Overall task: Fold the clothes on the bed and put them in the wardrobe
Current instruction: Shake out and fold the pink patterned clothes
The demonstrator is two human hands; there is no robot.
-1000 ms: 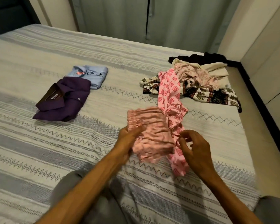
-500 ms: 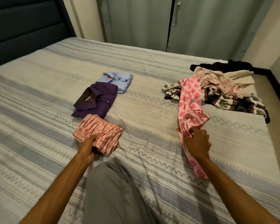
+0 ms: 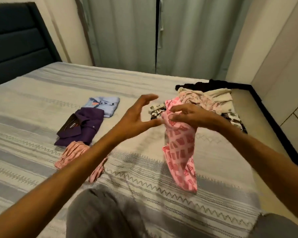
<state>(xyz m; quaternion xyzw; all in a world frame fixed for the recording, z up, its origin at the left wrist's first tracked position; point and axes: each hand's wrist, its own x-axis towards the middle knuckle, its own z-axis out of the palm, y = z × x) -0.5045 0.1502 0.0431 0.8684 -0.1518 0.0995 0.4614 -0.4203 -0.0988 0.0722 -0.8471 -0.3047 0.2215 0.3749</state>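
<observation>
Right hand: your right hand [image 3: 191, 116] was raised above the bed, fingers curled round the top of the pink patterned garment [image 3: 181, 150], which it held bunched.
Pink patterned garment: it hung down from your grip, its lower end reaching the bedspread [image 3: 41, 93] near your knee.
Left hand: your left hand [image 3: 136, 117] was in the air just beside the garment, fingers spread wide and gripping nothing; its thumb tip was close to the cloth, though whether it touched I cannot tell.
Folded pile: the light blue shirt [image 3: 104, 104] lay folded farthest back, the purple shirt [image 3: 81, 127] folded just in front and overlapping it, and the folded pink striped piece [image 3: 72, 152] lay against the purple shirt's near edge, partly hidden by your left forearm.
Unfolded heap: a heap of unfolded clothes [image 3: 205, 100] sat at the far right of the bed, behind your right hand, with dark, cream and printed fabrics mixed.
Surroundings: a dark headboard [image 3: 15, 40] stood at the left, and grey-green curtains [image 3: 127, 31] hung beyond the bed.
</observation>
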